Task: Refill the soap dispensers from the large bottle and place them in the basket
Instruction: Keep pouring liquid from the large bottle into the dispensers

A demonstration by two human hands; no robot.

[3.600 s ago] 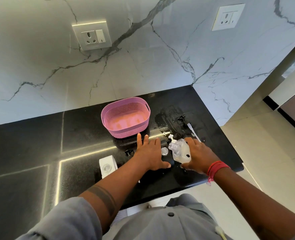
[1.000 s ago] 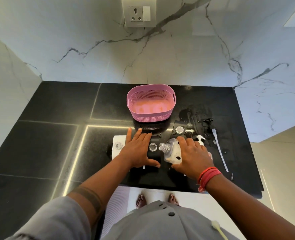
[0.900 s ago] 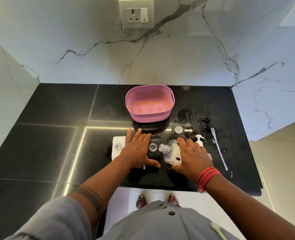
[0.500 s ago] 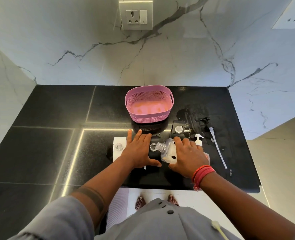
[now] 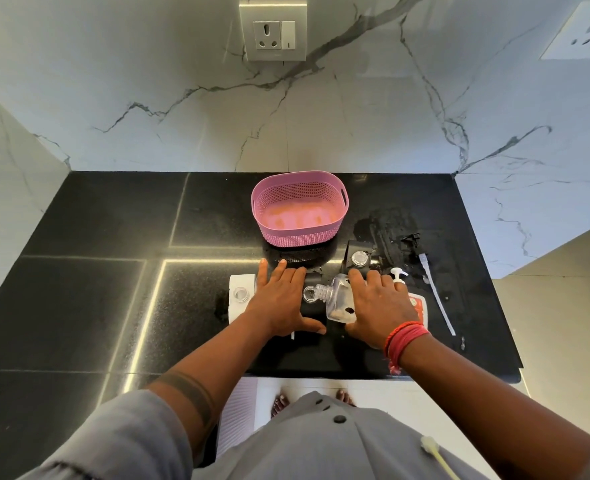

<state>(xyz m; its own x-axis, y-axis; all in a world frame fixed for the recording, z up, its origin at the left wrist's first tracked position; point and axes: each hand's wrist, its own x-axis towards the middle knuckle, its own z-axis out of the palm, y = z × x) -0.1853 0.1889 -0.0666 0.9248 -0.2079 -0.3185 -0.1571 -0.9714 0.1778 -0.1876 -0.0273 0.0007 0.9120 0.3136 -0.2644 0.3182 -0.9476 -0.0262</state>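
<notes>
Presently right hand (image 5: 376, 308) grasps tipped clear bottle (image 5: 338, 299) — mouth at black dispenser's (image 5: 312, 304) opening; left hand (image 5: 279, 303) flat, released; pink basket (image 5: 300, 209) behind — empty

A black stone counter (image 5: 113, 296) carries a pink basket (image 5: 299, 233), a white dispenser (image 5: 239, 294), a black dispenser (image 5: 357, 256) and a loose pump (image 5: 399, 274)
</notes>
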